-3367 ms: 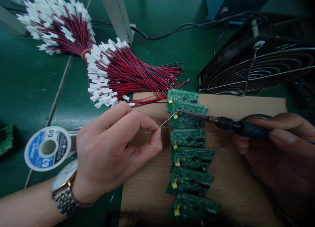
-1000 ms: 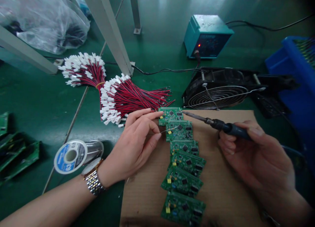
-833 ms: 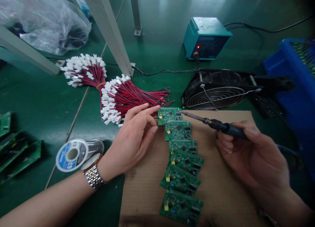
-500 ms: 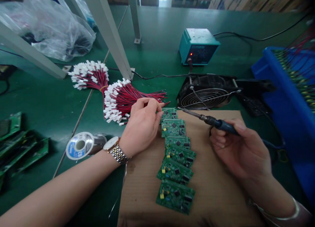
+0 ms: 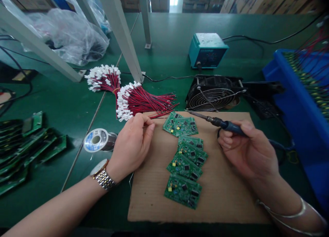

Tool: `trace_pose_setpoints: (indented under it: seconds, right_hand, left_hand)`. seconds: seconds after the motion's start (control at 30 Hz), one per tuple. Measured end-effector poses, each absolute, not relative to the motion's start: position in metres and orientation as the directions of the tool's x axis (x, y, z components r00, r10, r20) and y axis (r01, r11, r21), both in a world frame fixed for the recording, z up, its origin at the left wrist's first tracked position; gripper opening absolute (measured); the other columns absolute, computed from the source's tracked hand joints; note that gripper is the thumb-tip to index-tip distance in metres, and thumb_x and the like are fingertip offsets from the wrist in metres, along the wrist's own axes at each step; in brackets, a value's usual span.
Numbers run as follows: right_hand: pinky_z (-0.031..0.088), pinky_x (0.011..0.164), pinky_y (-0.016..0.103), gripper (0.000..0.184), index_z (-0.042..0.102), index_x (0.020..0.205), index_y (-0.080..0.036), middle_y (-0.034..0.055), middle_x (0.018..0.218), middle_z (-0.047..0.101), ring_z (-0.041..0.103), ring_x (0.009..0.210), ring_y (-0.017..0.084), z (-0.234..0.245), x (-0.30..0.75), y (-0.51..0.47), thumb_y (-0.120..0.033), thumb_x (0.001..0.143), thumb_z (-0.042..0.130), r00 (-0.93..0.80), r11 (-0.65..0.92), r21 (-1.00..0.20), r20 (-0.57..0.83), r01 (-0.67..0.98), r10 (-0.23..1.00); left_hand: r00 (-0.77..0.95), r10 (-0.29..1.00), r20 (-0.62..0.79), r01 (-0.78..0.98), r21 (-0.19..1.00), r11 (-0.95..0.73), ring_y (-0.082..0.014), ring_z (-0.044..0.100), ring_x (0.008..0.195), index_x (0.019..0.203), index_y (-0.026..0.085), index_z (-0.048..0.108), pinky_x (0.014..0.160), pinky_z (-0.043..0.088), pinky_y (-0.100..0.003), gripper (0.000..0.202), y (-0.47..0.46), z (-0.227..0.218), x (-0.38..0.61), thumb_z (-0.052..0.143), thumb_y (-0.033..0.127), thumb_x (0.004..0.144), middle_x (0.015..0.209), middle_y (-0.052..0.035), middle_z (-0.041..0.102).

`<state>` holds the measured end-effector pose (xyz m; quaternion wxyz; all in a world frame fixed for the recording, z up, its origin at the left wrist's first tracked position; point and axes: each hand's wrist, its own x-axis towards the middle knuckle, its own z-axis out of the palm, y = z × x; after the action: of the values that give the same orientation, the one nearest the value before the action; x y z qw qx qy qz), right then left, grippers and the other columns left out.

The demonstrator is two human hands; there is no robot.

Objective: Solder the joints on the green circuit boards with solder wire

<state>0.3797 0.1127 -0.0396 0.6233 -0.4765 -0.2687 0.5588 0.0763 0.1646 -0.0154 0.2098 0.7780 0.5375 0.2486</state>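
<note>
My right hand is wrapped round the blue handle of a soldering iron, whose metal tip points left, above the far end of the cardboard. My left hand, a watch on its wrist, is closed in a pinch over the cardboard's left edge, close to the wire ends. What sits between its fingertips is hidden. Several green circuit boards lie in an overlapping column on the cardboard sheet. Beyond my left hand is a fanned bundle of red and black wires with white connectors.
A solder spool stands left of my left hand. Behind the cardboard are a black fan and a teal soldering station. A blue bin borders the right side. More boards lie left; a grey metal post rises behind the wires.
My left hand has drawn back toward me and left, away from the farthest boards. Those two boards now overlap at a different angle. The soldering iron stays nearly where it was; the view has shifted slightly.
</note>
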Motion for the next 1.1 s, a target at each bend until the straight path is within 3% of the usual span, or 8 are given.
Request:
trace_pose_setpoints:
  seconds: [0.1, 0.2, 0.3, 0.4, 0.53, 0.67, 0.83, 1.1]
  right_hand:
    - [0.048, 0.055, 0.022, 0.013, 0.075, 0.090, -0.027, -0.0015, 0.071, 0.063, 0.056, 0.062, 0.012, -0.040, 0.377, 0.112, -0.040, 0.087, 0.076, 0.231, -0.078, -0.899, -0.194, -0.431, 0.953]
    - [0.047, 0.054, 0.023, 0.014, 0.075, 0.089, -0.028, -0.0017, 0.070, 0.062, 0.055, 0.062, 0.012, -0.040, 0.378, 0.114, -0.041, 0.086, 0.077, 0.242, -0.064, -0.899, -0.184, -0.433, 0.953]
    - [0.047, 0.053, 0.024, 0.013, 0.075, 0.088, -0.028, -0.0016, 0.069, 0.062, 0.055, 0.061, 0.013, -0.040, 0.381, 0.116, -0.041, 0.085, 0.077, 0.252, -0.048, -0.894, -0.177, -0.445, 0.951]
    - [0.047, 0.053, 0.024, 0.014, 0.075, 0.086, -0.027, -0.0012, 0.069, 0.063, 0.056, 0.061, 0.013, -0.041, 0.383, 0.118, -0.041, 0.085, 0.078, 0.249, -0.038, -0.886, -0.171, -0.461, 0.953]
    - [0.048, 0.053, 0.023, 0.018, 0.074, 0.087, -0.026, -0.0011, 0.070, 0.064, 0.057, 0.061, 0.012, -0.041, 0.383, 0.118, -0.042, 0.084, 0.081, 0.239, -0.035, -0.882, -0.165, -0.470, 0.957]
    - [0.048, 0.053, 0.022, 0.018, 0.074, 0.088, -0.025, -0.0017, 0.070, 0.063, 0.057, 0.061, 0.011, -0.038, 0.382, 0.116, -0.041, 0.084, 0.081, 0.238, -0.023, -0.876, -0.156, -0.482, 0.959]
    - [0.048, 0.053, 0.023, 0.019, 0.075, 0.086, -0.025, -0.0016, 0.070, 0.065, 0.056, 0.061, 0.011, -0.031, 0.382, 0.113, -0.042, 0.082, 0.083, 0.235, -0.008, -0.866, -0.145, -0.500, 0.961]
    - [0.047, 0.053, 0.024, 0.022, 0.075, 0.086, -0.025, -0.0017, 0.069, 0.065, 0.055, 0.061, 0.012, -0.022, 0.384, 0.110, -0.044, 0.080, 0.084, 0.221, 0.012, -0.860, -0.117, -0.509, 0.968]
  left_hand:
    - [0.253, 0.957, 0.140, 0.730, 0.622, -0.284, -0.0199, 0.063, 0.080, 0.113, 0.020, 0.052, 0.074, 0.045, -0.034, 0.013, 0.171, -0.014, 0.083, 0.045, 0.031, 0.109, 0.093, -0.0035, 0.066]
    - [0.249, 0.967, 0.061, 0.747, 0.623, -0.232, -0.0206, 0.063, 0.075, 0.123, 0.019, 0.054, 0.069, 0.042, -0.033, 0.028, 0.180, -0.012, 0.091, 0.060, 0.035, 0.101, 0.081, 0.0000, 0.064]
    - [0.255, 0.966, -0.050, 0.776, 0.606, -0.174, -0.0207, 0.061, 0.068, 0.101, 0.020, 0.066, 0.064, 0.037, -0.032, 0.018, 0.185, -0.012, 0.095, 0.063, 0.038, 0.098, 0.072, -0.0002, 0.064]
    - [0.268, 0.953, -0.140, 0.797, 0.588, -0.138, -0.0192, 0.057, 0.061, 0.080, 0.021, 0.069, 0.059, 0.031, -0.031, 0.031, 0.187, -0.013, 0.095, 0.061, 0.044, 0.099, 0.065, -0.0008, 0.063]
    - [0.259, 0.948, -0.183, 0.813, 0.572, -0.112, -0.0191, 0.055, 0.058, 0.087, 0.021, 0.074, 0.058, 0.029, -0.031, 0.029, 0.188, -0.013, 0.099, 0.066, 0.048, 0.096, 0.064, -0.0004, 0.063]
    - [0.278, 0.936, -0.217, 0.795, 0.599, -0.098, -0.0174, 0.054, 0.057, 0.084, 0.021, 0.074, 0.057, 0.031, -0.029, 0.031, 0.191, -0.015, 0.106, 0.064, 0.046, 0.097, 0.064, -0.0002, 0.065]
    - [0.222, 0.966, -0.129, 0.794, 0.600, -0.103, -0.0175, 0.059, 0.063, 0.088, 0.020, 0.073, 0.060, 0.036, -0.029, 0.030, 0.191, -0.009, 0.103, 0.060, 0.045, 0.100, 0.072, -0.0019, 0.070]
    - [0.085, 0.988, 0.133, 0.900, 0.415, -0.133, -0.0199, 0.052, 0.063, 0.097, 0.024, 0.073, 0.063, 0.027, -0.033, 0.027, 0.176, 0.011, 0.084, 0.062, 0.048, 0.100, 0.067, -0.0006, 0.061]
